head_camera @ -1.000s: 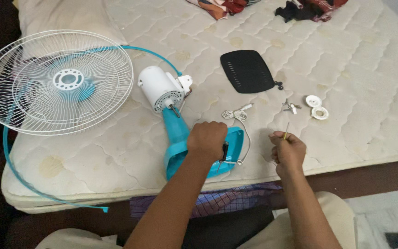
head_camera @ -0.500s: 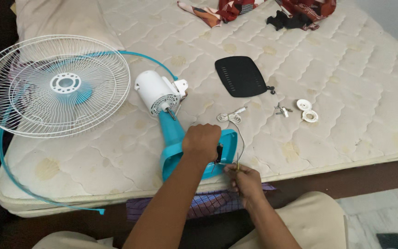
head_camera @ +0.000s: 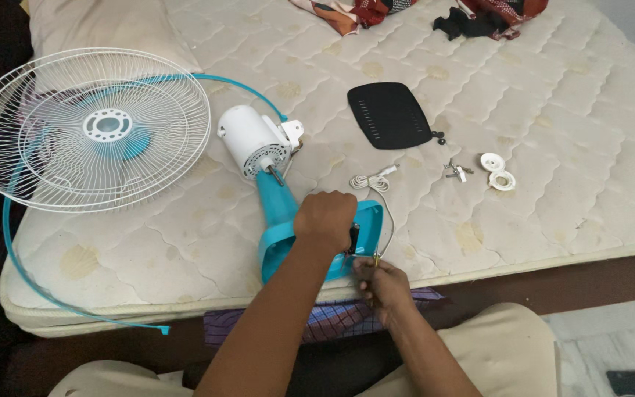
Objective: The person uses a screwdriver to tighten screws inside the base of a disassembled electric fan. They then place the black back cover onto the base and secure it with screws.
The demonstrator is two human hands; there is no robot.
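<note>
Fan apart: grille (head_camera: 86, 129) at 9 o'clock, motor (head_camera: 253, 140) bare. Left hand (head_camera: 326, 219) clamps the base (head_camera: 288, 239); right hand (head_camera: 381, 281) pinches the wire (head_camera: 388, 220). Reassembly remains.

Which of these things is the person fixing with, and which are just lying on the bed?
In use:
left hand on the blue fan base
right hand holding a thin wire
white motor
fan grille
black cover plate
screws
white rings

Just lying about:
clothes
pillow
dark phone on the floor
</note>
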